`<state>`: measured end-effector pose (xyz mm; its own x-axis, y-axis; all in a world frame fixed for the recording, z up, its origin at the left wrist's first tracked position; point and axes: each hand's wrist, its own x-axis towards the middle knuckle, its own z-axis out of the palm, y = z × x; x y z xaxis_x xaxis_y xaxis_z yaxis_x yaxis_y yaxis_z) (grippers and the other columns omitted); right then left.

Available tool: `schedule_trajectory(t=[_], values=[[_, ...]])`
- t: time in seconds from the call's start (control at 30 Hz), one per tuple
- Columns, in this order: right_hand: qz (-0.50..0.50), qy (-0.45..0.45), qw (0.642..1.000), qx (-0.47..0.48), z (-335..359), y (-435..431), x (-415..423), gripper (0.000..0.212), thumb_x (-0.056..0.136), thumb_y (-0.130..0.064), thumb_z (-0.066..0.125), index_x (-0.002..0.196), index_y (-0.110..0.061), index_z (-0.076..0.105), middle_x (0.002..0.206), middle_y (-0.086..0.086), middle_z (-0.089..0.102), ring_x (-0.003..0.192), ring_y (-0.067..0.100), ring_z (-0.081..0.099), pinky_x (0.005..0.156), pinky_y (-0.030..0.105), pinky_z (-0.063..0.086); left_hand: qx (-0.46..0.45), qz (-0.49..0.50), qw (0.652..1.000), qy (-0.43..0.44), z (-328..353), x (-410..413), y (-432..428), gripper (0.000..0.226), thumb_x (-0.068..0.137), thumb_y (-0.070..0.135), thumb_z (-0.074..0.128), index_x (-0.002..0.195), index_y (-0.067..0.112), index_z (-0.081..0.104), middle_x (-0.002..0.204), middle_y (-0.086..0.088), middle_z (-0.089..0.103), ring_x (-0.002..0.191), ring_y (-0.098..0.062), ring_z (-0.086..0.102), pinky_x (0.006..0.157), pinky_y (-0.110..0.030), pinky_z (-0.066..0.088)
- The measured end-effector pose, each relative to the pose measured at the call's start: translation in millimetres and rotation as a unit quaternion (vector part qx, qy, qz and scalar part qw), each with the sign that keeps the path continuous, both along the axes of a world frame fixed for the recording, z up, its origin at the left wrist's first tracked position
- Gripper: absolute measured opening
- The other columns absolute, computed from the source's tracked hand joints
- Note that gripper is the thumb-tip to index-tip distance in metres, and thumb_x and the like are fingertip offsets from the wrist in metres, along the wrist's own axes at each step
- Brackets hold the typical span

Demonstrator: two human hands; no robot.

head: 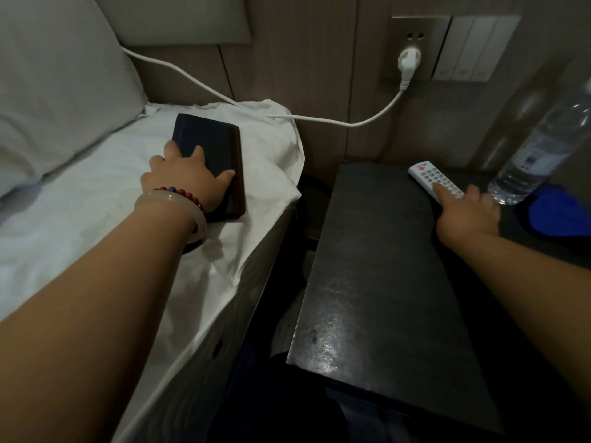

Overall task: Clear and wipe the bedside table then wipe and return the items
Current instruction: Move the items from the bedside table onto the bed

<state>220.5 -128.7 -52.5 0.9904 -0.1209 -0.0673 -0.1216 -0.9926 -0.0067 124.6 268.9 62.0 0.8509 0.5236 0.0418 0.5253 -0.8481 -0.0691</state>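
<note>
A dark book (pixel 212 148) lies flat on the white bed sheet (pixel 96 199) at the left. My left hand (pixel 185 179) rests on the book's near end, fingers spread over its cover and edges. The black bedside table (pixel 377 266) stands to the right of the bed. On its far right lies a white remote control (pixel 430 179). My right hand (pixel 467 215) is closed around the remote's near end, with the index finger along its buttons. A clear water bottle (pixel 540 148) stands upright at the table's right edge, beside a blue cloth (pixel 563 215).
A white cable (pixel 319 118) runs from a plug in the wall socket (pixel 409 59) across to the bed, behind a grey pillow (pixel 54 81). Light switches (pixel 473 49) sit right of the socket. A dark gap separates bed and table.
</note>
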Motion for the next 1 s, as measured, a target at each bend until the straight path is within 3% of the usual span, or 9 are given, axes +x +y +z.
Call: schedule_trajectory(t=[0.1, 0.23, 0.37, 0.5, 0.6, 0.67, 0.73, 0.83, 1.0], values=[[0.016, -0.020, 1.000, 0.002, -1.2, -1.6, -2.0, 0.075, 0.087, -0.020, 0.057, 0.150, -0.038, 0.019, 0.144, 0.021, 0.030, 0.128, 0.040, 0.029, 0.111, 0.049, 0.023, 0.010, 0.001, 1.000, -0.003, 2.8, 3.7, 4.0, 0.077, 0.086, 0.072, 0.039, 0.145, 0.024, 0.034, 0.143, -0.017, 0.035, 0.119, -0.041, 0.044, 0.092, -0.056, 0.046], [0.014, -0.054, 0.997, 0.055, -3.8, -1.1, -1.8, 0.076, 0.088, -0.017, 0.055, 0.152, -0.032, 0.016, 0.139, 0.024, 0.033, 0.122, 0.044, 0.036, 0.107, 0.051, 0.028, 0.038, -0.014, 0.999, -0.018, 8.7, 3.8, -5.0, 0.074, 0.088, 0.068, 0.040, 0.146, 0.023, 0.033, 0.148, -0.017, 0.033, 0.126, -0.043, 0.039, 0.099, -0.056, 0.040], [0.054, -0.121, 0.982, 0.132, -0.2, 11.7, -13.0, 0.078, 0.087, -0.012, 0.057, 0.153, -0.019, 0.016, 0.137, 0.024, 0.039, 0.119, 0.044, 0.040, 0.103, 0.051, 0.032, 0.029, -0.179, 0.973, -0.145, 8.4, -9.7, -43.7, 0.074, 0.087, 0.060, 0.050, 0.149, 0.023, 0.032, 0.157, -0.015, 0.024, 0.141, -0.039, 0.025, 0.111, -0.055, 0.029], [0.184, -0.167, 0.938, 0.241, 10.4, 29.3, -43.0, 0.069, 0.085, -0.007, 0.060, 0.148, -0.008, 0.030, 0.135, 0.023, 0.045, 0.119, 0.042, 0.045, 0.105, 0.046, 0.034, -0.033, -0.346, 0.934, -0.089, -6.9, -28.3, -103.8, 0.091, 0.080, 0.057, 0.064, 0.153, 0.034, 0.015, 0.163, -0.008, 0.010, 0.148, -0.031, 0.011, 0.118, -0.049, 0.018], [0.318, -0.150, 0.889, 0.295, 26.1, 43.3, -76.4, 0.058, 0.084, -0.005, 0.063, 0.139, -0.005, 0.045, 0.135, 0.016, 0.051, 0.122, 0.032, 0.049, 0.107, 0.028, 0.030, -0.038, -0.393, 0.918, -0.039, -23.3, -41.5, -134.1, 0.104, 0.076, 0.057, 0.068, 0.153, 0.037, 0.002, 0.164, -0.006, -0.004, 0.149, -0.030, 0.001, 0.120, -0.047, 0.011], [0.398, -0.117, 0.863, 0.289, 39.0, 52.0, -96.1, 0.052, 0.085, -0.014, 0.059, 0.135, -0.007, 0.049, 0.134, 0.010, 0.053, 0.121, 0.024, 0.050, 0.106, 0.023, 0.030, -0.017, -0.401, 0.916, -0.022, -33.1, -49.1, -140.0, 0.104, 0.076, 0.056, 0.068, 0.153, 0.038, 0.000, 0.164, -0.005, -0.004, 0.149, -0.027, -0.001, 0.120, -0.045, 0.004], [0.459, -0.089, 0.839, 0.280, 51.4, 59.4, -111.0, 0.051, 0.084, -0.019, 0.055, 0.134, -0.009, 0.049, 0.133, 0.006, 0.054, 0.120, 0.018, 0.049, 0.105, 0.023, 0.032, 0.009, -0.408, 0.913, -0.023, -35.7, -57.9, -138.5, 0.096, 0.080, 0.055, 0.064, 0.153, 0.035, 0.005, 0.162, -0.003, 0.013, 0.148, -0.024, 0.012, 0.119, -0.042, 0.007], [0.500, -0.069, 0.821, 0.268, 64.2, 71.2, -121.9, 0.052, 0.083, -0.014, 0.060, 0.133, -0.015, 0.050, 0.134, 0.001, 0.054, 0.122, 0.012, 0.047, 0.108, 0.020, 0.028, 0.009, -0.401, 0.916, -0.009, -30.3, -69.7, -125.7, 0.077, 0.088, 0.055, 0.053, 0.152, 0.031, 0.017, 0.140, 0.001, 0.046, 0.126, -0.020, 0.045, 0.104, -0.037, 0.032], [0.486, -0.107, 0.823, 0.272, 74.7, 95.1, -126.8, 0.061, 0.087, -0.021, 0.063, 0.144, -0.020, 0.041, 0.152, 0.002, 0.038, 0.143, 0.016, 0.030, 0.119, 0.039, 0.019, -0.001, -0.319, 0.948, -0.011, -11.4, -91.9, -97.6, 0.072, 0.090, 0.062, 0.044, 0.149, 0.024, 0.028, 0.128, -0.003, 0.053, 0.110, -0.023, 0.054, 0.088, -0.037, 0.045]])
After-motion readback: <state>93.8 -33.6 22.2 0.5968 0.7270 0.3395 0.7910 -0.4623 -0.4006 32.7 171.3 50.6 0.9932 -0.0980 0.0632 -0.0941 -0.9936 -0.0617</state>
